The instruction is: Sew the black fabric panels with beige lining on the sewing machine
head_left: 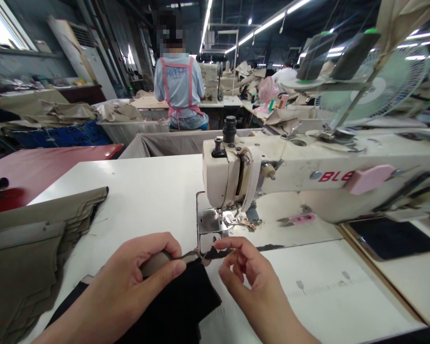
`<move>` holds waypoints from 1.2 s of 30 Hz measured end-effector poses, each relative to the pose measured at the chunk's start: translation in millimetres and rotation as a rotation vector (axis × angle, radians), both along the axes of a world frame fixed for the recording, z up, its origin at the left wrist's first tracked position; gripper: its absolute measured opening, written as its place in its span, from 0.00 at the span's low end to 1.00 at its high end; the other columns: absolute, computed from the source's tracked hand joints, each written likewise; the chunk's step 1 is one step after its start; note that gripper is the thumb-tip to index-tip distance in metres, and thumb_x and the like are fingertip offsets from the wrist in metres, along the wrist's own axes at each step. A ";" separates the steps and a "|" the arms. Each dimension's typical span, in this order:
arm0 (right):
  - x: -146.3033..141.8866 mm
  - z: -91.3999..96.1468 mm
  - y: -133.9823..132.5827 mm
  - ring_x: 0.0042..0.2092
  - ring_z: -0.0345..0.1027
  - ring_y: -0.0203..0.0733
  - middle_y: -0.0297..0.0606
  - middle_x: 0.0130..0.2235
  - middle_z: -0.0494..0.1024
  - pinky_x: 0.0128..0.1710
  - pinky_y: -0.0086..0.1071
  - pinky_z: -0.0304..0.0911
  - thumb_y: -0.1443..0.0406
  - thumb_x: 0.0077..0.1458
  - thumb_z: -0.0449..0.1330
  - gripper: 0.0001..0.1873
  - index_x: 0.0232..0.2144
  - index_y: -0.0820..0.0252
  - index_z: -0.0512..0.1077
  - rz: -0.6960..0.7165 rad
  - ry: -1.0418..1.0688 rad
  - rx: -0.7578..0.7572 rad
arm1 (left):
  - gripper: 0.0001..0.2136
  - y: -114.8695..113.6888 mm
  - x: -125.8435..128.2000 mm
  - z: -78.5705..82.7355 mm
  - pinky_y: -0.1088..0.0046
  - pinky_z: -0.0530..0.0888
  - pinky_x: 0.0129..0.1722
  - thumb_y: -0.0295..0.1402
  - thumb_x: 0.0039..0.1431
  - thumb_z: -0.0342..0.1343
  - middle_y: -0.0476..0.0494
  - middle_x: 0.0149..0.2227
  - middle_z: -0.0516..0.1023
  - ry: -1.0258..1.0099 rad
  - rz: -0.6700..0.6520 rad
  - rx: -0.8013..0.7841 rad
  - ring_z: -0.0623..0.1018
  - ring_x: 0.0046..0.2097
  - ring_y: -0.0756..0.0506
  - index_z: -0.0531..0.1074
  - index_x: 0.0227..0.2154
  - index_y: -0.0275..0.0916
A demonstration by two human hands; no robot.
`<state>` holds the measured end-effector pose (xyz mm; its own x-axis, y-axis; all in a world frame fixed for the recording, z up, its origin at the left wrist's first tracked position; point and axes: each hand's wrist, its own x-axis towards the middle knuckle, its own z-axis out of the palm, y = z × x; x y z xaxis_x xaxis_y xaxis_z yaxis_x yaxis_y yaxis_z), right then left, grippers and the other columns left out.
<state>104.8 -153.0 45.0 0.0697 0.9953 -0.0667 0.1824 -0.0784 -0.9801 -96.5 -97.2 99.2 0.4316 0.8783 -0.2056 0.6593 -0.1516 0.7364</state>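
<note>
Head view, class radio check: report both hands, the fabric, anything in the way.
Left hand gripping black-and-khaki fabric. Right hand open beside it. Fabric this side of presser foot. Pink snips right of foot, seemingly out of the way.

Cloth (186,296) is before the sewing machine (220,177), fabric stack (28,267) at left

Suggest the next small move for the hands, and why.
I'd probably bring the right hand in to steady the black cloth: the left hand pinches its upper edge, the right looks open beside it, and the cloth sits short of the sewing machine's foot.
</note>
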 end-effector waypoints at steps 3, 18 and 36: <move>0.0 0.3 0.3 0.28 0.57 0.36 0.28 0.26 0.65 0.33 0.32 0.57 0.71 0.49 0.57 0.20 0.46 0.55 0.67 -0.004 0.028 0.022 | 0.16 -2.2 1.8 2.6 0.78 0.59 0.21 0.48 0.57 0.50 0.53 0.22 0.63 0.034 -0.009 -0.021 0.62 0.24 0.52 0.68 0.28 0.39; -6.8 -2.3 -0.3 0.26 0.54 0.32 0.28 0.28 0.67 0.30 0.29 0.55 0.63 0.51 0.62 0.19 0.46 0.57 0.66 0.019 0.296 -0.038 | 0.14 -4.4 1.5 2.7 0.78 0.59 0.23 0.45 0.58 0.50 0.53 0.23 0.64 0.016 -0.004 -0.049 0.63 0.26 0.51 0.67 0.28 0.39; -6.5 -6.7 -13.7 0.28 0.57 0.37 0.30 0.25 0.63 0.28 0.30 0.55 0.56 0.60 0.54 0.11 0.34 0.56 0.67 -0.027 0.067 0.125 | 0.14 -4.7 -6.0 1.6 0.80 0.61 0.23 0.45 0.56 0.52 0.53 0.22 0.65 -0.064 0.023 -0.076 0.64 0.25 0.52 0.69 0.26 0.38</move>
<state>98.3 -166.7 38.3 0.0964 0.9939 0.0527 0.1153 0.0414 -0.9925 -102.5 -101.9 100.8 0.4260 0.8710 -0.2448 0.6129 -0.0787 0.7863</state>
